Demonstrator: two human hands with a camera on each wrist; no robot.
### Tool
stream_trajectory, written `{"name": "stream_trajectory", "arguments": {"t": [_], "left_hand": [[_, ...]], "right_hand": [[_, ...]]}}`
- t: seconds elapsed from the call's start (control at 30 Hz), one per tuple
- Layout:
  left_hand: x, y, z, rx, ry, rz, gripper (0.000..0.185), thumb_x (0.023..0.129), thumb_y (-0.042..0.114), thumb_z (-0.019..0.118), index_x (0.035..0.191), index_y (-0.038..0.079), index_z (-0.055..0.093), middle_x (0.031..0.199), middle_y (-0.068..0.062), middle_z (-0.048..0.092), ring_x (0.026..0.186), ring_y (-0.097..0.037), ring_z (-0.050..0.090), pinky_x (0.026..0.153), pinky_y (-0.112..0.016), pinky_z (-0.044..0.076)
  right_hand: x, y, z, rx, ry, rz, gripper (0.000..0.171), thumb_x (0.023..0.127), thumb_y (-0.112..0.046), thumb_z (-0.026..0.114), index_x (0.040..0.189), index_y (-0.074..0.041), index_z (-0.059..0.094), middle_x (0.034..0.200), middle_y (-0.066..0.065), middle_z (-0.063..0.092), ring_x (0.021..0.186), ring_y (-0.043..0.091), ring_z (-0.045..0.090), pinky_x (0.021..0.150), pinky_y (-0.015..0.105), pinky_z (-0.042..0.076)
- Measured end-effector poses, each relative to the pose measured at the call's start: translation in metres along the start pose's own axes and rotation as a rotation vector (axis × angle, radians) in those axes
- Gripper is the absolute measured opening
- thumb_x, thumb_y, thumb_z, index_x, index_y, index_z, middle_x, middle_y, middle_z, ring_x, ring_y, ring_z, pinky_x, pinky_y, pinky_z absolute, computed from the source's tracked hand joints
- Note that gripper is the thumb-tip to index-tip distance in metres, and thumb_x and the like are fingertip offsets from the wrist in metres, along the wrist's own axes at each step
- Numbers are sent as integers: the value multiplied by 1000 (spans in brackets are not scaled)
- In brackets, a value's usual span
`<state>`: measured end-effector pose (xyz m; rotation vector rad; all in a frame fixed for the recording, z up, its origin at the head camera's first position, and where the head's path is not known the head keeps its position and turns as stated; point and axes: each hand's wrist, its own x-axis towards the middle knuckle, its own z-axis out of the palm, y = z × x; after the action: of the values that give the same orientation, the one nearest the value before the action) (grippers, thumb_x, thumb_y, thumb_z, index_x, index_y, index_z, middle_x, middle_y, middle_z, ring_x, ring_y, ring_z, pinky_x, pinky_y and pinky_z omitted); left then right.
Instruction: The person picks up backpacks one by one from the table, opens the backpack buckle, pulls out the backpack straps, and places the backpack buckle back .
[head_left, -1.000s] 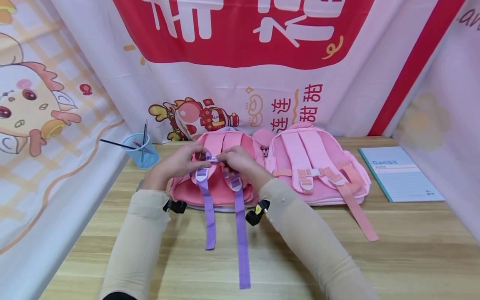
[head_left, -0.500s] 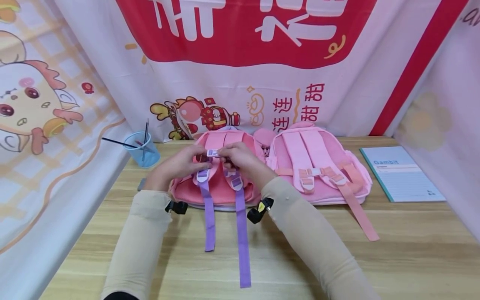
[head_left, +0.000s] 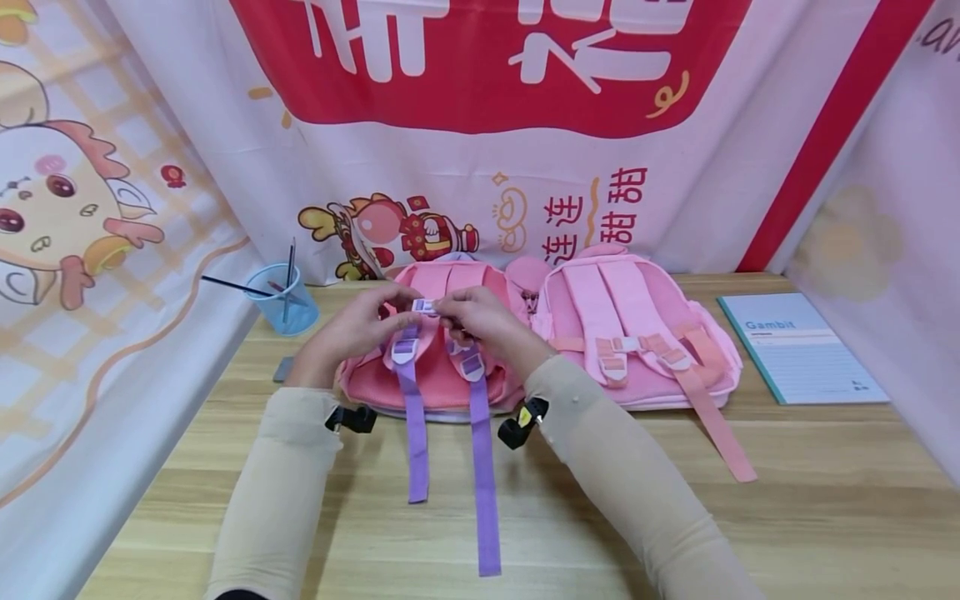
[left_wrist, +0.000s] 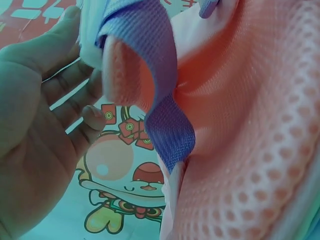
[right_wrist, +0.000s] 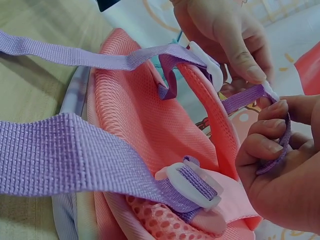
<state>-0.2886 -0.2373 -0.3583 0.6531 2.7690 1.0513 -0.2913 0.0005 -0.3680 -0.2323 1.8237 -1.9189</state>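
A pink backpack (head_left: pixel 375 388) with purple webbing lies with its straps facing up. Between its shoulder straps, both hands hold a small white buckle (head_left: pixel 424 307) on a purple cross strap. My left hand (head_left: pixel 366 323) pinches the buckle's left end, thumb below. My right hand (head_left: pixel 486 323) pinches its right end, and purple webbing (right_wrist: pixel 286 142) runs under its curled fingers. Whether the buckle halves are joined is too small to tell. Two purple strap tails (head_left: pixel 486 475) hang over the table from white adjusters (head_left: pixel 405 350). The left wrist view shows the left palm (left_wrist: pixel 35 145) beside a strap.
A second, lighter pink backpack (head_left: pixel 562 300) lies close on the right, its peach strap tail (head_left: pixel 716 429) trailing forward. A notebook (head_left: pixel 806 346) is at the far right. A blue cup (head_left: pixel 288 312) with pencils stands back left. Printed cloth hangs behind the table (head_left: pixel 405 550).
The white buckle has risen slightly and shows more plainly between the fingers than a second ago. Both hands stay almost in place; the backpacks have not moved.
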Motion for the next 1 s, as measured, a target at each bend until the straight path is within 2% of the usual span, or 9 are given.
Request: {"name": "stream_trajectory", "arguments": {"t": [0.23, 0.37, 0.57, 0.67, 0.77, 0.9, 1.0], "left_hand": [[-1, 1, -1, 9, 23, 76, 32, 105, 26, 73, 135, 12, 72, 120, -10, 73, 112, -28, 62, 103, -50, 50], [-2, 0, -2, 21, 31, 87, 33, 105, 28, 73, 135, 14, 73, 123, -7, 73, 114, -27, 62, 105, -51, 50], [-2, -2, -3, 8, 47, 42, 37, 103, 35, 76, 136, 20, 74, 125, -5, 73, 113, -27, 59, 101, -47, 49], [-2, -2, -2, 9, 52, 7, 39, 102, 38, 77, 137, 22, 74, 124, -4, 73, 113, -27, 58, 99, -45, 49], [-2, -4, -2, 7, 60, -5, 38, 102, 36, 77, 137, 22, 74, 123, -5, 72, 113, -27, 58, 98, -44, 50], [-2, -4, -1, 7, 67, 4, 38, 103, 37, 76, 138, 22, 74, 123, -5, 72, 112, -26, 59, 96, -42, 50], [-3, -4, -1, 2, 69, 8, 40, 103, 39, 75, 139, 21, 74, 125, -6, 73, 112, -27, 59, 95, -42, 50]], "right_hand": [[-2, 0, -4, -37, -25, -13, 29, 112, -22, 60, 114, 6, 69, 76, 4, 56, 59, 12, 46, 55, 24, 38], [-3, -1, -9, -57, -35, -16, 28, 111, -23, 61, 115, 4, 70, 76, 2, 57, 62, 12, 47, 56, 24, 38], [-5, -1, -17, -155, -39, -20, 29, 109, -19, 64, 119, 7, 71, 71, 0, 58, 61, 12, 47, 56, 25, 39], [-6, 0, -19, -200, -40, -12, 26, 109, -19, 65, 116, 5, 74, 70, 0, 57, 59, 12, 46, 55, 26, 38], [-5, 1, -18, -193, -37, -12, 24, 109, -18, 65, 114, 4, 74, 70, 0, 57, 59, 12, 46, 56, 25, 38], [-4, 3, -15, -151, -27, 0, 27, 110, -16, 63, 119, 9, 69, 71, 1, 57, 58, 11, 46, 55, 24, 38], [-2, 4, -13, -120, -10, 8, 24, 110, -13, 61, 120, 7, 70, 73, 3, 58, 58, 11, 47, 54, 23, 38]]}}
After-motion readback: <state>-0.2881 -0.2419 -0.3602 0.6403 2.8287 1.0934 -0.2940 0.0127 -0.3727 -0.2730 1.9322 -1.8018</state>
